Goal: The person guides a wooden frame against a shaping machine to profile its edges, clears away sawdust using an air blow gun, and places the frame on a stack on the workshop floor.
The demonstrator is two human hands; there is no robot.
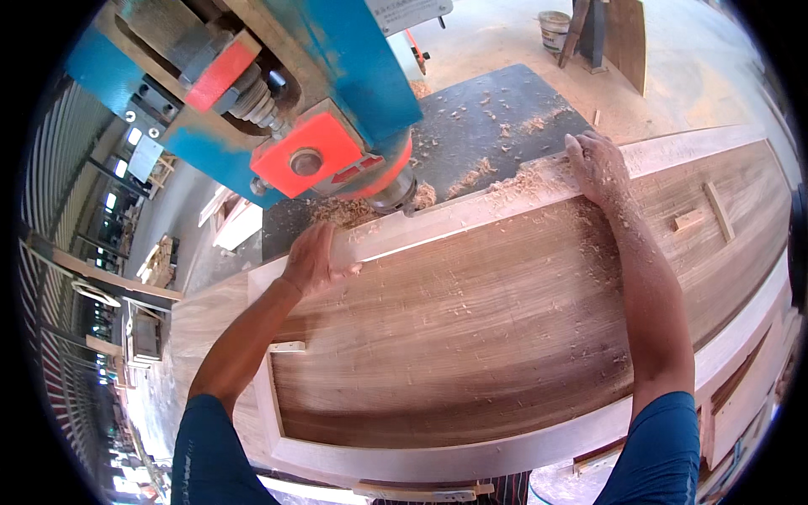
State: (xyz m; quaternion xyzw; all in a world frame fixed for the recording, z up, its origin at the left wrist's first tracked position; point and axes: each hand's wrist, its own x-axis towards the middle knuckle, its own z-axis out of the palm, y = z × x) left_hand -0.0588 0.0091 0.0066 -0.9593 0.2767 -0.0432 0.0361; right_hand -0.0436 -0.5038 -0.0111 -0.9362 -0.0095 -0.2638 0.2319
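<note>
Two bare hands pressed on one large brown wooden door panel with a pale raised frame (471, 311), lying flat and filling the view from 8 o'clock across to 3 o'clock. Left hand (313, 263) at roughly 10 o'clock from centre, palm down on the pale far rail, fingers extended and close together, curled slightly over the edge, gripping nothing; probably placed so to hold the rail against the cutter. Right hand (596, 168) at 1 o'clock, flat on the same rail, fingers spread forward and dusted with shavings, nothing enclosed; apparently steadying the panel from the other side. Blue machine head with red-orange fittings (278, 109) overhead at 11 o'clock, its round metal spindle nose (394, 192) just at the rail's far edge, between the two hands. Pale wood shavings (522, 181) heaped along the rail near the right hand and scattered over the dark grey machine table (497, 118) beyond, at 12 o'clock. Two small pale wooden blocks (703, 215) lying on the panel face at 2 o'clock. White plastic bucket (554, 29) standing on the dusty floor at 1 o'clock, well apart. Contact between cutter and wood hidden by the spindle; not determinable.
</note>
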